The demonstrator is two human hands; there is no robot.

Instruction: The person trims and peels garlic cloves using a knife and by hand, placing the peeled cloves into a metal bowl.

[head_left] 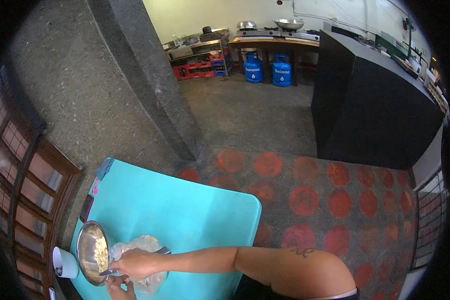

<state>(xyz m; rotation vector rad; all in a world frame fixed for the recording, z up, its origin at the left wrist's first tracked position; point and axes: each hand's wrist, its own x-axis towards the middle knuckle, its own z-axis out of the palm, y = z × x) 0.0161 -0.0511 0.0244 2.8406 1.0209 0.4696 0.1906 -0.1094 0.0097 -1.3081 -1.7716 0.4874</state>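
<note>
My right hand [136, 263] is closed around a small knife [108, 272], its blade pointing left over the near rim of a steel bowl [85, 245]. Pale, peeled pieces resembling garlic cloves [101, 254] lie in the bowl. Just below the blade, my left hand [121, 290] has its fingers pinched together; what they hold is too small to make out. Under and beside my right hand rests a clear plastic bag [152, 243], its contents mostly hidden. A dark grey object [163, 250] shows at the bag's right edge, partly behind my wrist.
The turquoise table [200, 215] carries a phone [86, 208] and a grey cloth [105, 169] along its left edge. A white container [65, 262] stands left of the bowl. Beyond are a concrete pillar [150, 75], a black counter [370, 100] and blue gas cylinders [281, 71].
</note>
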